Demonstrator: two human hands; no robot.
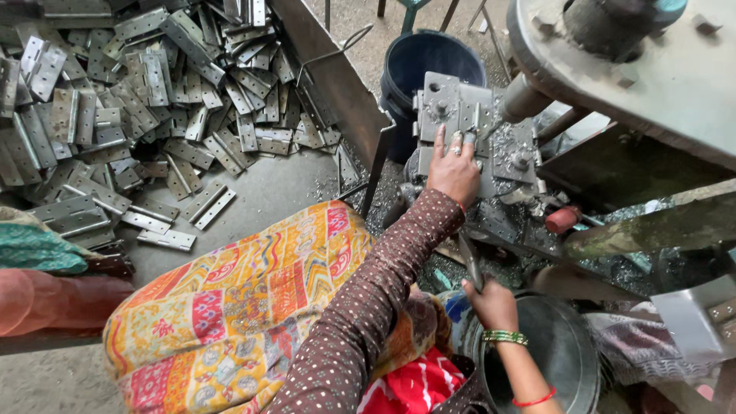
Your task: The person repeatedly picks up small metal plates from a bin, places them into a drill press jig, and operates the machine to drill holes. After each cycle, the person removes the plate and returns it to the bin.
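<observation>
My left hand [454,172], in a brown dotted sleeve, reaches up to a grey metal fixture [445,100] on the machine. Its fingertips pinch a small metal hinge plate [470,126] against the fixture. My right hand [491,304], with green bangles at the wrist, is closed around the lower end of a slim metal lever [469,261]. The lever rises toward the machine just below my left wrist.
A large heap of grey hinge plates [138,100] fills a sheet-metal tray at the upper left. A dark blue bucket [418,61] stands behind the fixture. A steel pan [560,353] sits by my right forearm. Metal shavings [506,146] cover the machine base, and a patchwork cloth [230,307] lies over my lap.
</observation>
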